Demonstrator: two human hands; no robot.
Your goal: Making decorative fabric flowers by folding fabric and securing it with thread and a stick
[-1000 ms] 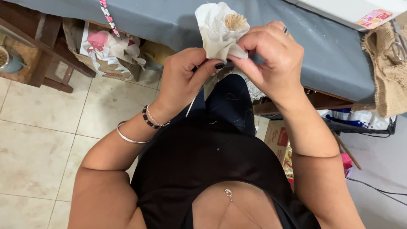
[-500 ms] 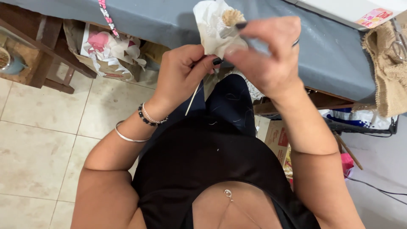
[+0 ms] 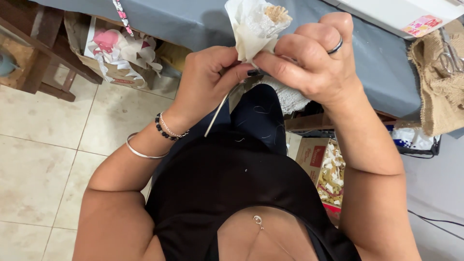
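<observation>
A white fabric flower with a tan burlap centre sits on a thin wooden stick, held up in front of the grey-covered table. My left hand pinches the stick and the flower's base from the left. My right hand, with a dark ring, grips the flower's base from the right, fingertips meeting the left hand's. Black and silver bracelets are on my left wrist.
A cardboard box of pink and white fabric scraps stands under the table at left, beside a wooden stool. Burlap cloth with scissors lies at right. A box of pale scraps sits below. Tiled floor at left.
Both hands and the flower have shifted slightly; my right hand has turned around the flower's base, and its fingers now sit lower beside the petals.
</observation>
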